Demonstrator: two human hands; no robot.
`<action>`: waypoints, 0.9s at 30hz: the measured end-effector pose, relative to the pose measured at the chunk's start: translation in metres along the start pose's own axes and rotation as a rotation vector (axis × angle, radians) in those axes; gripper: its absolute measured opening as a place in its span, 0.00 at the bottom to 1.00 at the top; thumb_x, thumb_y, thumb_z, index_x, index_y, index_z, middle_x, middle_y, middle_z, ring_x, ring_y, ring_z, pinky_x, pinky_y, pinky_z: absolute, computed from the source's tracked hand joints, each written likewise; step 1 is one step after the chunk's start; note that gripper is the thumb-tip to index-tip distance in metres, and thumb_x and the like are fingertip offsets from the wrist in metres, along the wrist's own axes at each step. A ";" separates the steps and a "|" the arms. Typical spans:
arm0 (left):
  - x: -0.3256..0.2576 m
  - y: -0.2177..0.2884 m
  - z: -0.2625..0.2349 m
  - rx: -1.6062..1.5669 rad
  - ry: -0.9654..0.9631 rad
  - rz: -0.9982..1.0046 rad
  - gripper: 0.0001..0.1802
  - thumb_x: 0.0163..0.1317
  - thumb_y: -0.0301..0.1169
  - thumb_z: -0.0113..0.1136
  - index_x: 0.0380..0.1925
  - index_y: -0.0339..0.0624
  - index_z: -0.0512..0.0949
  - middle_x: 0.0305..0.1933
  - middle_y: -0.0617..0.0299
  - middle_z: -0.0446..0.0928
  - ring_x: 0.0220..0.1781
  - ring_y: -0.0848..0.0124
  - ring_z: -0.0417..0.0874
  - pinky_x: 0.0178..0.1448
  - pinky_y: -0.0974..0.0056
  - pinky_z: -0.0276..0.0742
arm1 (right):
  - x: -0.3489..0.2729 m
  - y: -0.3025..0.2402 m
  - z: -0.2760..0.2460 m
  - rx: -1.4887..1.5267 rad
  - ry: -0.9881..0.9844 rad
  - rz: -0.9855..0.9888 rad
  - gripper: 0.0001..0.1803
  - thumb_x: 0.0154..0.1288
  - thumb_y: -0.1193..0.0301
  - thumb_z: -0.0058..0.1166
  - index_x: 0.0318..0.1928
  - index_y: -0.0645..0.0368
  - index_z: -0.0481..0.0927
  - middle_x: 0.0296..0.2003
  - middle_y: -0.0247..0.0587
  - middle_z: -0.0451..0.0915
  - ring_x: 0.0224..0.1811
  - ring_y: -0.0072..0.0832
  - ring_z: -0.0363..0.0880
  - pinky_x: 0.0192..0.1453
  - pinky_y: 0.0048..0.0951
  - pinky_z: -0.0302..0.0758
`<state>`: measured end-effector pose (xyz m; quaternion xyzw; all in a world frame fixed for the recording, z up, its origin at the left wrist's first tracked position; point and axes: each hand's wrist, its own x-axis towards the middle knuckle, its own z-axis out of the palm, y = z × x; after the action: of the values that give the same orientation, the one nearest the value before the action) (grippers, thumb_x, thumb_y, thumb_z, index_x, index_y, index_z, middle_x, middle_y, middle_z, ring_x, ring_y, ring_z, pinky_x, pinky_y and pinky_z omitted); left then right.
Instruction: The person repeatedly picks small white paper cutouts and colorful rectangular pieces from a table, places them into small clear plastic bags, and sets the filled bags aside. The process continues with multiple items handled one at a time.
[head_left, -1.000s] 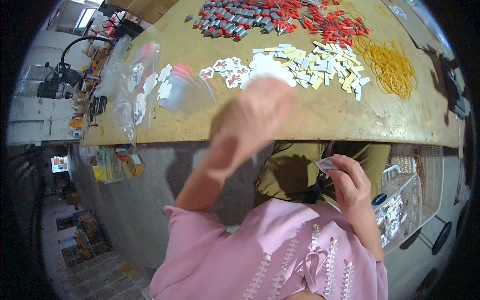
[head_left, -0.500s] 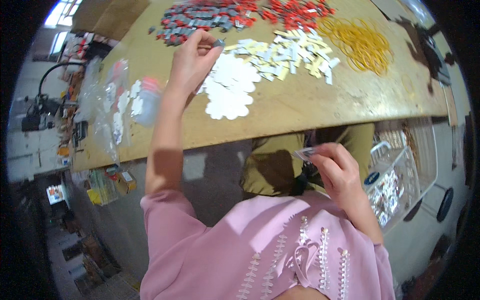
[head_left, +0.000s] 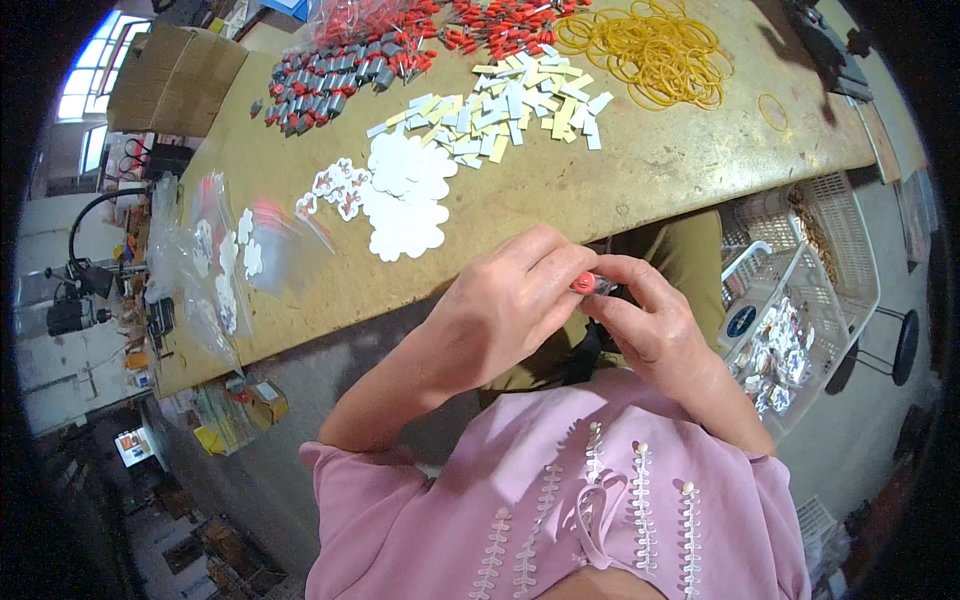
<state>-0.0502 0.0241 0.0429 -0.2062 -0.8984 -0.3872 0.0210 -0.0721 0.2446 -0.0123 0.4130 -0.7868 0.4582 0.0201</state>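
Observation:
Over my lap, just off the table's near edge, my two hands meet. My left hand (head_left: 515, 300) is closed, its fingertips at a small motor (head_left: 583, 284) whose round red end faces up. My right hand (head_left: 655, 318) pinches a small clear plastic bag (head_left: 603, 286) right beside that red end. Fingers hide most of both, so I cannot tell whether the motor is inside the bag. On the table lie a pile of grey motors with red ends (head_left: 335, 80), white flower-shaped cards (head_left: 405, 215) and pale yellow and white strips (head_left: 530, 105).
Yellow rubber bands (head_left: 660, 55) and small red parts (head_left: 500, 25) lie at the far side. Plastic bags (head_left: 285, 245) and printed cut-outs (head_left: 340, 185) are on the left. A white basket (head_left: 800, 290) with filled packets stands at my right. A cardboard box (head_left: 175, 80) sits far left.
My left hand has come from the motor pile back toward me and down to my right hand, bringing a motor. The right hand stays over my lap, and the view has shifted slightly.

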 end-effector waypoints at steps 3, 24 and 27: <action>0.015 -0.012 -0.007 -0.104 -0.149 -0.010 0.13 0.64 0.25 0.70 0.48 0.38 0.82 0.45 0.51 0.81 0.46 0.52 0.87 0.48 0.53 0.84 | -0.004 0.003 -0.003 0.009 -0.006 0.031 0.13 0.59 0.82 0.64 0.46 0.66 0.85 0.57 0.57 0.82 0.55 0.49 0.86 0.56 0.41 0.87; 0.140 -0.200 -0.098 0.797 0.195 -0.229 0.15 0.64 0.35 0.68 0.47 0.40 0.89 0.39 0.48 0.90 0.44 0.50 0.91 0.54 0.52 0.85 | -0.024 0.019 -0.025 -0.055 0.085 -0.005 0.15 0.56 0.84 0.64 0.45 0.66 0.84 0.54 0.55 0.84 0.55 0.50 0.87 0.55 0.41 0.88; 0.110 -0.167 -0.101 0.276 0.282 -0.393 0.14 0.68 0.33 0.68 0.48 0.36 0.88 0.42 0.60 0.90 0.43 0.75 0.88 0.53 0.64 0.83 | -0.027 0.020 -0.026 -0.057 0.101 -0.081 0.14 0.58 0.80 0.68 0.46 0.67 0.85 0.56 0.57 0.84 0.58 0.53 0.87 0.58 0.44 0.88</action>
<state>-0.2275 -0.1109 0.0205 0.0329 -0.9536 -0.2825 0.0985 -0.0769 0.2856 -0.0220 0.4201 -0.7802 0.4547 0.0898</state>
